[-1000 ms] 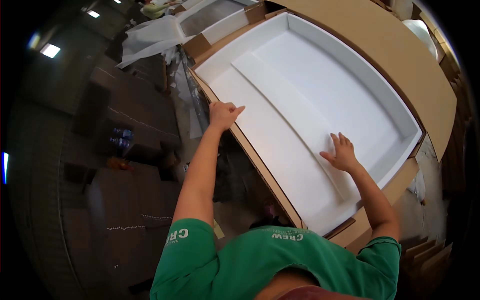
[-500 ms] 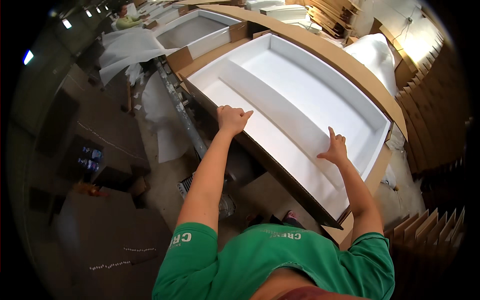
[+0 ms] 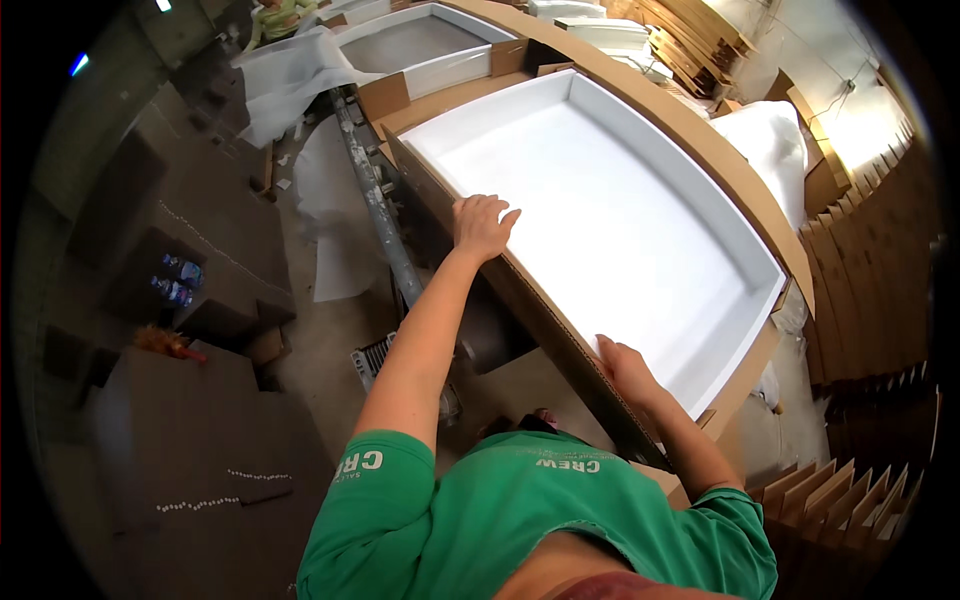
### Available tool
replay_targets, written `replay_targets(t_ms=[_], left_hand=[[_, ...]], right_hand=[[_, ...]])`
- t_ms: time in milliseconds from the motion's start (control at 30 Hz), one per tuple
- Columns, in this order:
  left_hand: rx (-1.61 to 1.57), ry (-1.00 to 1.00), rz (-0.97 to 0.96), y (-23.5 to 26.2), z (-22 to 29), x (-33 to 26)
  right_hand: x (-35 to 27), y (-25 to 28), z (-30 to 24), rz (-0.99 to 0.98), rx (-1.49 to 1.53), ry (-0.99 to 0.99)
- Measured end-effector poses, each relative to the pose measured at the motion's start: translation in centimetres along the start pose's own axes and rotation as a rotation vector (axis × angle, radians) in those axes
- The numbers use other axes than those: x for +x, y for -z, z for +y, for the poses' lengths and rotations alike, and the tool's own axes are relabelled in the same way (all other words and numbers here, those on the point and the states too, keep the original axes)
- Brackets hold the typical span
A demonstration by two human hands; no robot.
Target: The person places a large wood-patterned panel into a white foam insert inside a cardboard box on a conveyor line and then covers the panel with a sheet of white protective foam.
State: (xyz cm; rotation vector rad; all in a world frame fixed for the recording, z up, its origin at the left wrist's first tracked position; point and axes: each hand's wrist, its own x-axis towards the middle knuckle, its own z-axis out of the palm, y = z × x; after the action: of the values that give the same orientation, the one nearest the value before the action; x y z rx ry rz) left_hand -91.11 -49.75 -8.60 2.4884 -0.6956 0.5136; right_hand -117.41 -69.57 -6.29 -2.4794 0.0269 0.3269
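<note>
In front of me lies a long cardboard box (image 3: 560, 325) with a large white tray-like lining (image 3: 610, 220) in it. A white strip along its near side now stands against the cardboard wall, seen almost edge-on. My left hand (image 3: 484, 228) rests on the near edge, its fingers slightly bent and the thumb apart. Farther right along that edge, my right hand (image 3: 628, 372) is closed over the rim of the white strip; its fingertips are partly hidden.
Beyond the far left end stands another box with a white frame (image 3: 450, 70). Translucent sheeting (image 3: 290, 80) hangs beside it, near another person (image 3: 278, 18). A metal rail (image 3: 375, 200) runs along the left. Stacked cardboard (image 3: 870, 270) stands at right.
The white strip has moved from inside the lining to its near side, uncovering the white floor. My right hand has come down and toward me to the near edge. My left hand's fingers have loosened.
</note>
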Motion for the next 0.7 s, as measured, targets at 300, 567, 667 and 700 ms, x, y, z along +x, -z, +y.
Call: replay_targets(t_ms=[300, 567, 667, 700], left_hand=[[-0.057, 0.078, -0.131, 1.5, 1.1, 0.7], [-0.267, 0.202, 0.553, 5.9, 1.6, -11.3], [-0.362, 0.356, 0.515, 7.7, 1.4, -19.2], [-0.317, 0.391, 0.548, 9.0, 0.9, -22.1]], right_hand=[[3.2, 1.0, 4.2, -0.480, 0.598, -0.076], [5.6, -0.9, 8.2, -0.397, 0.853, -0.140], [5.1, 0.1, 7.6, -0.311, 0.754, -0.171], [5.2, 0.0, 8.2, -0.284, 0.750, -0.179]])
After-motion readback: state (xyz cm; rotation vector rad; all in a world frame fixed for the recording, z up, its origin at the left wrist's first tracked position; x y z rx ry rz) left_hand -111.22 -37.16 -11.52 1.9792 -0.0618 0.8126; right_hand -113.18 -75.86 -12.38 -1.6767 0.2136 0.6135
